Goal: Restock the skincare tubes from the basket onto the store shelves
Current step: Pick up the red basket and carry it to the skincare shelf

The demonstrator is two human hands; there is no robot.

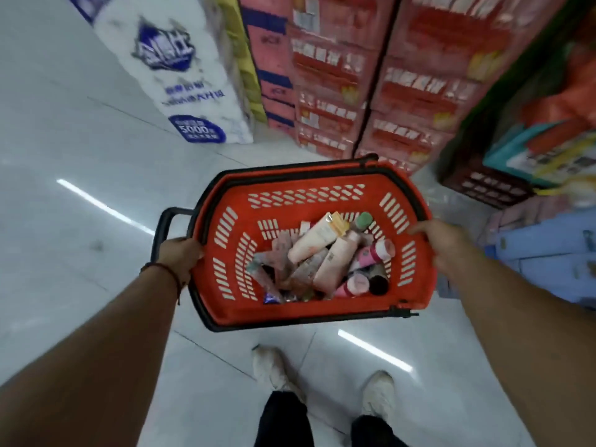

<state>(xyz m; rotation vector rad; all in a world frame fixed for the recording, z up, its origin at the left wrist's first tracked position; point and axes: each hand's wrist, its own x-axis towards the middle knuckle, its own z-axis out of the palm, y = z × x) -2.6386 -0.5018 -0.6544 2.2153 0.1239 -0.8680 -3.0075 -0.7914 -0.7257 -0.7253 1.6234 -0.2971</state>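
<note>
1. skincare tubes (325,256): all loose in a heap on the bottom of the basket (306,188), pink and cream ones on top, darker small ones underneath. none on a shelf yet, so restocking looks not started.
2. the basket is red with slotted walls and is held off the floor, roughly level and in front of the body. level makes sense: the heap sits toward the near right corner and would slide if it tipped.
3. left hand (180,253): fingers wrapped round the left end of the rim, next to the black pull handle (164,227). firm closed grip on the basket.
4. right hand (435,243): clamped over the right rim, one digit lying along the top edge, the rest hidden on the outside wall. reads as gripping the basket too.
5. two-handed carry at opposite ends, probably to take the load evenly. the swing handles are folded down along the rim, unused.
6. no free hand, so my guess is the basket has to be set down or go one-handed before any tube comes out.
7. surroundings: pale tiled floor (64,221), stacked red cartons (371,75) ahead, a white wrapped pack (174,69) to their left, mixed goods (548,140) at right. i can't see a skincare shelf; the frame is blurred.
</note>
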